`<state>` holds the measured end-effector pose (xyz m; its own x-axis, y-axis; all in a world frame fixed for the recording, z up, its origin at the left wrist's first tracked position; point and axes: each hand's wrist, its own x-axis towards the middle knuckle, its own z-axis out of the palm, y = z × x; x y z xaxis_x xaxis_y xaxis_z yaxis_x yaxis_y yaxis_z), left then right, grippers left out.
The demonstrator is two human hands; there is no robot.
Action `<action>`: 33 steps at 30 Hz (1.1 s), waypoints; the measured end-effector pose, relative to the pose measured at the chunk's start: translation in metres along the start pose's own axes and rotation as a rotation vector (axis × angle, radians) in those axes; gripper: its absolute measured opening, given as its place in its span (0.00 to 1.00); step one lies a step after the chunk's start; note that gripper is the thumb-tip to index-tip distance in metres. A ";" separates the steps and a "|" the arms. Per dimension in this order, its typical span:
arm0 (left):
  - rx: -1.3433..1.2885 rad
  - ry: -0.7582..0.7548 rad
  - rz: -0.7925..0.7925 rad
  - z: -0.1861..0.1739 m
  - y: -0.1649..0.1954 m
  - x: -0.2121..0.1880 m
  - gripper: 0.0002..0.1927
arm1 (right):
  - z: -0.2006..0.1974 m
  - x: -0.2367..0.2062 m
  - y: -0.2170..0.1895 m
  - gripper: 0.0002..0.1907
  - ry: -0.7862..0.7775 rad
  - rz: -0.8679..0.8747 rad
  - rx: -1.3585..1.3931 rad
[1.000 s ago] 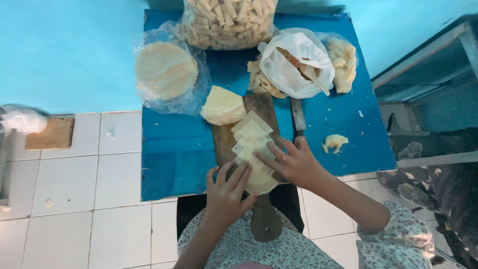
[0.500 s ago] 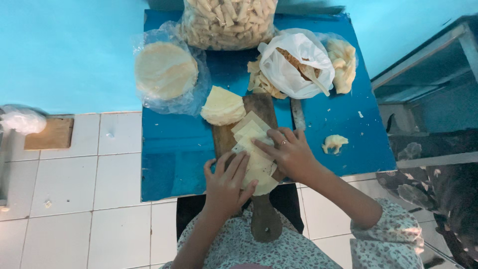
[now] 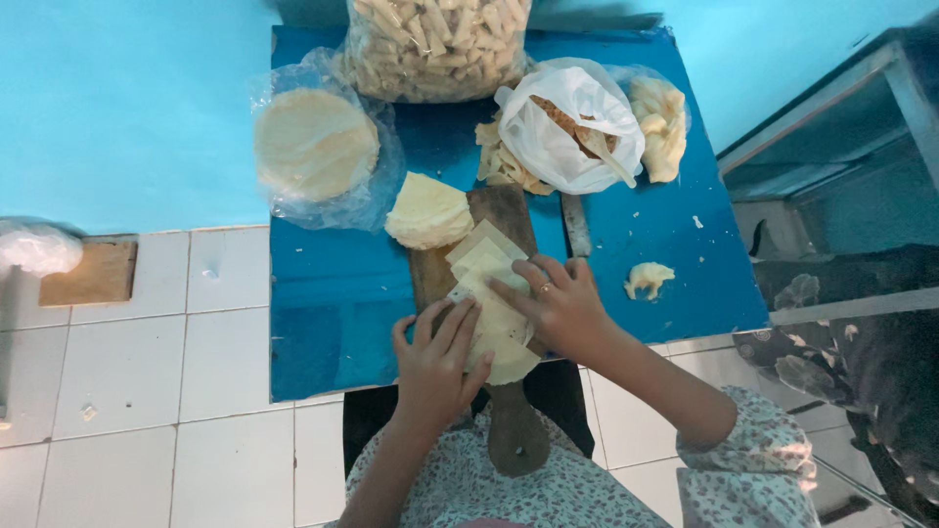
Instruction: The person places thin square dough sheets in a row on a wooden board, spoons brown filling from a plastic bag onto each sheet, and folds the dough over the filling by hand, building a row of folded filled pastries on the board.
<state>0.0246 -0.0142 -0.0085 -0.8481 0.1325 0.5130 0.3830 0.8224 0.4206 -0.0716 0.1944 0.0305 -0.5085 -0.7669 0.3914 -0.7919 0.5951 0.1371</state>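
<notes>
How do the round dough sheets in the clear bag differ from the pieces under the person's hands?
The bagged round dough sheets are whole circles, wrapped and untouched; the cut dough pieces are square-cornered, bare on the wooden cutting board, pressed by the left hand and right hand. Both are pale yellow and thin.

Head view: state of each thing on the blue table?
Left hand: flat on pale dough sheets.
Right hand: pressing the sheets.
Wooden board: handle overhanging the table edge.
White bag: open.
Round wrapper stack: bagged.
Dough scrap: lying loose.
</notes>
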 end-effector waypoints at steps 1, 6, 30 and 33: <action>-0.006 -0.002 0.001 0.000 0.000 0.000 0.27 | -0.001 0.000 -0.003 0.34 -0.012 -0.009 0.035; -0.001 0.008 0.010 0.002 0.001 0.000 0.26 | -0.016 -0.022 0.004 0.28 0.054 0.199 0.227; -0.060 0.037 0.002 -0.007 0.009 0.017 0.23 | -0.049 -0.091 0.045 0.14 0.150 0.772 -0.139; -0.035 0.027 0.012 -0.005 0.005 0.029 0.21 | -0.054 -0.056 0.034 0.19 0.249 0.561 0.225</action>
<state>0.0037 -0.0093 0.0121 -0.8334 0.1266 0.5379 0.4057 0.8010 0.4402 -0.0516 0.2703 0.0620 -0.7933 -0.2597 0.5507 -0.4938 0.8036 -0.3323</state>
